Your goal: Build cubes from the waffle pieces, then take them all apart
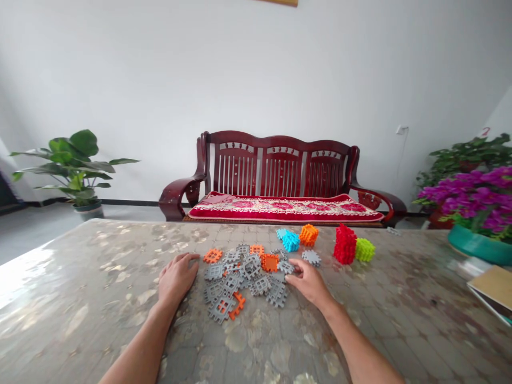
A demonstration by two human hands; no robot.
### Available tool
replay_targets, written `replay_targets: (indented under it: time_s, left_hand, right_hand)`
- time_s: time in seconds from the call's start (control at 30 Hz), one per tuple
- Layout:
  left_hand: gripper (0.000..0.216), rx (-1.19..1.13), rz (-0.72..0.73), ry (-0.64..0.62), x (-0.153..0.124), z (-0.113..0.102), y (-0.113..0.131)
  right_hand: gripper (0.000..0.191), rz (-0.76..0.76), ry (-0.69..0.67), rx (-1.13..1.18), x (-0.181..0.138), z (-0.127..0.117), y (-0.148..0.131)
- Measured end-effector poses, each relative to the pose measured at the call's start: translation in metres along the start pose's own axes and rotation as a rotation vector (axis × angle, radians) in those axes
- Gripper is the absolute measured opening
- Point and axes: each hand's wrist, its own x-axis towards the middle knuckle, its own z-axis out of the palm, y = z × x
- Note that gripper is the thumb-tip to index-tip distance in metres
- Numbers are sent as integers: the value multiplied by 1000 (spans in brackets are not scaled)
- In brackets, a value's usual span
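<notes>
A loose pile of grey interlocking tiles [250, 266] with toothed edges, mixed with a few orange tiles [213, 256], lies mid-table. Just left of it my left hand [178, 276] rests flat on the table, fingers stretched out and holding nothing. At the pile's right side my right hand [308, 282] has its thumb and fingers at the edge of a small grey tile [286, 266], gripping it. Behind the pile stand a blue block stack [291, 241] and an orange stack [309, 234]. A red stack [344, 244] and a lime-green stack [365, 249] are further right.
A single light grey tile [311, 258] lies beyond my right hand. On the table's right are purple flowers in a teal pot [478, 245] and a notebook [494, 288]. A wooden bench [280, 160] stands behind the table, a potted plant [82, 170] at the left.
</notes>
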Motion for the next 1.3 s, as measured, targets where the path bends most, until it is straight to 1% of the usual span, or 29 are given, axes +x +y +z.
replay_targets:
  time_s: [0.1, 0.27, 0.4, 0.5, 0.6, 0.67, 0.8, 0.9, 1.0, 1.07, 1.13, 1.2, 1.3]
  left_hand:
    - [42, 2, 1, -10, 0, -1, 1]
    - [42, 17, 2, 9, 0, 0, 1]
    - [41, 27, 2, 6, 0, 0, 1]
    - [41, 37, 3, 1, 0, 0, 0]
    - [42, 40, 21, -7, 0, 1, -1]
    - [43, 42, 31, -14, 0, 2, -2]
    - [43, 50, 41, -22, 0, 2, -3]
    - [44, 63, 47, -29, 0, 1, -3]
    - [43, 67, 61, -31, 0, 2, -4]
    - [43, 66, 69, -27, 0, 3, -5]
    - [43, 66, 70, -23, 0, 3, -5]
    - [44, 71, 60, -25, 0, 3, -5]
    - [44, 81, 43, -22, 0, 3, -3]
  right_hand:
    - [47, 11, 12, 4, 1, 3, 0]
    - [57, 27, -35, 17, -1, 1, -4]
    - [56, -23, -106, 5, -5, -1, -10]
    - [56, -76, -103, -72, -7, 2, -16]
    - [51, -115, -44, -200, -9, 6, -19]
    - [49, -122, -16, -229, -10, 9, -19]
    - [57, -106, 7, -169, -12, 13, -18]
    - [57, -117, 60, -110, -11, 10, -17]
    - [53, -140, 214, -150, -4, -1, -11]
    - [53, -126, 343, -236, 3, -13, -3]
    - [55, -90, 440, -335, 11, -25, 6]
    - [56, -49, 478, -418, 17, -35, 14]
    - [56, -13, 458, -472, 21, -40, 19]
